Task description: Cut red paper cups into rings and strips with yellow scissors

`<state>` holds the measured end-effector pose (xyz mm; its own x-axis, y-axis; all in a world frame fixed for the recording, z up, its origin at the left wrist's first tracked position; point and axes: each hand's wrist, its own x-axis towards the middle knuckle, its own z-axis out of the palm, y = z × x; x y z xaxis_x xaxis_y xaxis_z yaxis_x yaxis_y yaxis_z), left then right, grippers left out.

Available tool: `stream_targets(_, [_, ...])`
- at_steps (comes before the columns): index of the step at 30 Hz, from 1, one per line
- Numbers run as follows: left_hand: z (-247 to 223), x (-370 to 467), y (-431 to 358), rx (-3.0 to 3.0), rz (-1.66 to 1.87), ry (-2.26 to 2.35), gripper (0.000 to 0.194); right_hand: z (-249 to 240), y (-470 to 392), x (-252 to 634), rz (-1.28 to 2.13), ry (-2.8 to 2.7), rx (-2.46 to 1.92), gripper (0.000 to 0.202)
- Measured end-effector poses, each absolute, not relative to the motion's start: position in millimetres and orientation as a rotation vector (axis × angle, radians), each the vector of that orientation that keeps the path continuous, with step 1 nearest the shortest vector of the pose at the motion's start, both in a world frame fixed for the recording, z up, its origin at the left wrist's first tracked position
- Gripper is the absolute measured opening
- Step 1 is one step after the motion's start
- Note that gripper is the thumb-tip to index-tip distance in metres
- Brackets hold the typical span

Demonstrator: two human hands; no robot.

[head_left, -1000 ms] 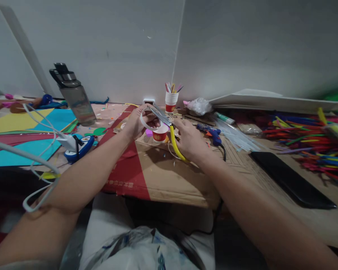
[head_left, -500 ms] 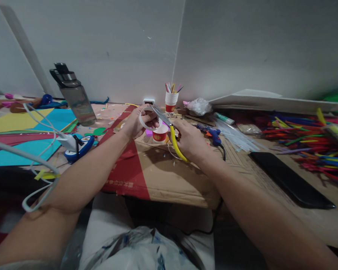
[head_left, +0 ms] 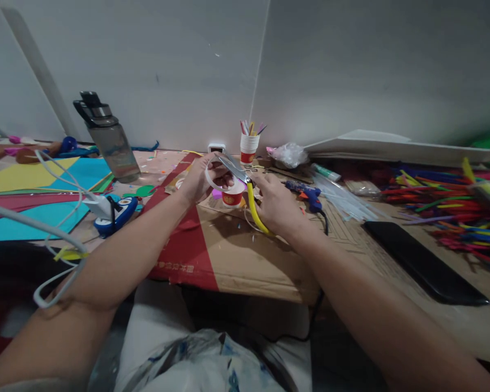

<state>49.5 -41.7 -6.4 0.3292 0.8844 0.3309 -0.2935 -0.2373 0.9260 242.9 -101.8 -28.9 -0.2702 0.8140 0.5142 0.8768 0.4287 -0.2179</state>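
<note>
Between the fingers of my left hand (head_left: 198, 181) is a white paper ring (head_left: 209, 177), a thin curved strip. My right hand (head_left: 278, 204) grips scissors (head_left: 251, 204) with yellow handles; their metal blades reach up and left to the ring's upper part. Whether the blades are fully closed cannot be made out. Just below the blades, a red and white paper cup (head_left: 232, 197) stands on the cardboard (head_left: 253, 267). A purple paper piece lies behind the cup, partly covered by my hands.
A water bottle (head_left: 112, 141) and coloured paper sheets (head_left: 36, 218) are at left, near a blue power socket (head_left: 116, 215). Stacked cups (head_left: 249, 147) hold pens at the back. To the right are a glue gun (head_left: 306, 195), a black phone (head_left: 422, 261) and many pipe cleaners (head_left: 453, 201).
The white ring has turned and looks narrower, more edge-on. The scissor blades have drawn together somewhat around its upper part. Both hands stay nearly in place.
</note>
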Motion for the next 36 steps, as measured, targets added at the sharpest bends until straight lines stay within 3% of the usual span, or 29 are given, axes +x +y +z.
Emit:
stream_targets(18, [-1.1,48.4,-45.3,1.387,1.194,0.652,0.025,-27.6,-100.6,242.9,-0.150,-2.132,-1.385,0.039])
stream_targets(24, [-0.1,50.0,-45.5,1.324,1.331,0.654,0.025,-26.9,-102.0,242.9,-0.129,-2.130,-1.400,0.037])
stream_targets(36, [-1.8,51.4,-46.9,1.344,1.226,0.655,0.029,-24.9,-105.8,240.9,-0.167,-2.113,-1.477,0.047])
